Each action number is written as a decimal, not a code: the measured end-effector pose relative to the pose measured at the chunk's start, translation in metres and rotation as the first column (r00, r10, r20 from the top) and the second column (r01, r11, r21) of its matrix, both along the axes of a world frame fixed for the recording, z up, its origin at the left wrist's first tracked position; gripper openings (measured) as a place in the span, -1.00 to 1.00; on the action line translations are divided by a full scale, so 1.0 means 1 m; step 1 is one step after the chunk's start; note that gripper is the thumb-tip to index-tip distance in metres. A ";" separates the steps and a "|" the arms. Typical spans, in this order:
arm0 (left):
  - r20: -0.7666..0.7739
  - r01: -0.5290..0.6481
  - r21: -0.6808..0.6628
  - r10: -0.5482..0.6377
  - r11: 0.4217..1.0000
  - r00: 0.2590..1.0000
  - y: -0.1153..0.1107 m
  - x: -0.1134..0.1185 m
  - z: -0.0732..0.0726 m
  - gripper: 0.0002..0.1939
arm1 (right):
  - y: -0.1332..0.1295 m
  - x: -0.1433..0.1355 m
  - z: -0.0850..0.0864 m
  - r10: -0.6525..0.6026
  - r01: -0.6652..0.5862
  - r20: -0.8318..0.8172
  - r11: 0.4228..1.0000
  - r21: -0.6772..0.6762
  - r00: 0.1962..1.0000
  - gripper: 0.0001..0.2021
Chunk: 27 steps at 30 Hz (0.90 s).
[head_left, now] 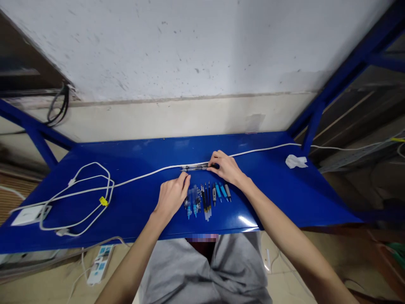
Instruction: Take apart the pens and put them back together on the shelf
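Across the middle of the blue tabletop (268, 185), just below the long white cable (148, 174), I saw the slim clear pens (195, 168) lying sideways between the two hands. The right hand (226, 169) had its fingers closed on their right end, hiding where it held them; a dark tip showed by the fingers. The left hand (172, 192) had thumb and forefinger drawn close near the left end, but I couldn't tell whether they pinched anything. Nearer the front edge I had a row: clear barrels with blue ends (194, 202), partly behind the left hand and too jumbled to count, then dark refills (207, 200), then grey and blue barrels (223, 192). Crumpled white tissue (296, 161) lay well off to the right. A white box (27, 215) at far left was partly covered by looped cable (109, 185), and a pixelated patch (203, 237) blurred the spot below the front edge.
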<state>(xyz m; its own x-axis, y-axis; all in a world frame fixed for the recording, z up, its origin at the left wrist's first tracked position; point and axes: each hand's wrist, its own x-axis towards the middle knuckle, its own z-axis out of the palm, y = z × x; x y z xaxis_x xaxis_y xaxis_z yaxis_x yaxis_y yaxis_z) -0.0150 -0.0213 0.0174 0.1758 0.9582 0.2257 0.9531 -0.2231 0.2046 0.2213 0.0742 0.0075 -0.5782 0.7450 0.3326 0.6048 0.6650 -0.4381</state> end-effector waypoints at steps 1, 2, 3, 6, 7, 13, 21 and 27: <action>0.022 0.005 0.060 -0.007 0.998 1.000 0.003 0.001 0.002 -0.67 | 0.000 0.000 0.000 0.017 -0.017 -0.039 1.000 0.002 0.999 -0.88; 0.045 0.019 0.131 -0.025 0.991 0.999 0.008 0.002 0.004 -0.68 | 0.000 -0.001 0.000 0.029 -0.029 -0.089 1.000 -0.004 0.996 -0.86; 0.059 0.056 0.204 -0.069 0.977 0.996 0.014 0.004 0.006 -0.70 | -0.001 -0.002 -0.001 0.030 -0.034 -0.148 0.999 -0.019 0.989 -0.84; -0.041 0.220 0.274 -0.217 0.936 0.975 0.041 0.008 0.011 -0.72 | -0.002 -0.007 -0.002 -0.051 0.003 -0.345 0.990 -0.138 0.937 -0.78; -0.066 0.272 0.275 -0.264 0.922 0.962 0.051 0.010 0.011 -0.72 | -0.003 -0.008 -0.002 -0.107 0.034 -0.404 0.982 -0.185 0.908 -0.76; -0.074 0.355 0.341 -0.352 0.870 0.933 0.084 0.013 -0.001 -0.71 | -0.007 -0.013 0.002 -0.319 0.221 -0.556 0.946 -0.237 0.768 -0.66; 0.135 0.218 0.235 -0.254 0.947 0.958 0.076 0.007 -0.016 -0.70 | -0.015 -0.015 0.001 -0.169 0.103 -0.392 0.977 -0.185 0.904 -0.55; 0.201 0.148 0.204 -0.190 0.968 0.961 0.068 0.009 -0.016 -0.70 | -0.021 -0.018 -0.003 -0.129 0.132 -0.464 0.991 -0.026 0.877 -0.72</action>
